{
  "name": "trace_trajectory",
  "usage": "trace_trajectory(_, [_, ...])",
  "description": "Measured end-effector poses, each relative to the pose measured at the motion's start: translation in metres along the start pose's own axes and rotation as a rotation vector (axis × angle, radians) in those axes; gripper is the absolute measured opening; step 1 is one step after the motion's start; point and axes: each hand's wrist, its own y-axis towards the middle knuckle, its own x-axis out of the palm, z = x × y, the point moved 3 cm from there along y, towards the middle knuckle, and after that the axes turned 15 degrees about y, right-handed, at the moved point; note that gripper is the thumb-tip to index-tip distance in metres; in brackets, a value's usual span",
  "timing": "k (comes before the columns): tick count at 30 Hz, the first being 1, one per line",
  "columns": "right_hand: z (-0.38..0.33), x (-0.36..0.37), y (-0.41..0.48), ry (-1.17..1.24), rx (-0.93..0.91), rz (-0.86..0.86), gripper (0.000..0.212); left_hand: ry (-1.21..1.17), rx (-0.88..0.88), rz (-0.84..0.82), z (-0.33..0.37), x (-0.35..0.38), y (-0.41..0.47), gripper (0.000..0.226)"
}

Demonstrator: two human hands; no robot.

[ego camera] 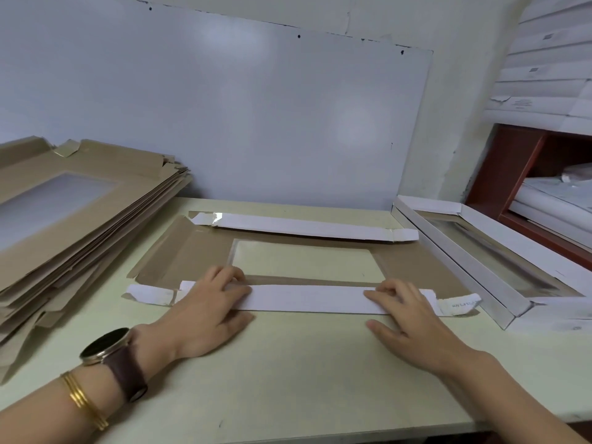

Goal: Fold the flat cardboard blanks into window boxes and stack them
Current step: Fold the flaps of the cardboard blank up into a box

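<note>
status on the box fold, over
Left hand and right hand both flat, pressing the near white flap of the brown cardboard window blank. Far flap folded over too. Nothing blocking the fold.

This looks like a small packing workroom or stockroom rather than a home; a thick pile of flat brown blanks [80, 219] with cut-out windows lies at the left of a plain pale-green surface [288, 373]; one blank [198, 251] lies spread out in the middle, its white flaps turned over; a folded white window box [480, 248] sits at the right edge; a bare white board [256, 107] is fixed to the wall behind; a red-brown shelf unit [506, 174] holds wrapped white goods, with white labelled packs [544, 62] stacked above it.
</note>
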Motion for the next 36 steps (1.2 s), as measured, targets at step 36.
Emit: trace_trajectory(36, [-0.019, 0.034, 0.061, -0.146, 0.238, -0.143, 0.047, 0.056, -0.097, -0.153, 0.016, 0.011, 0.047, 0.064])
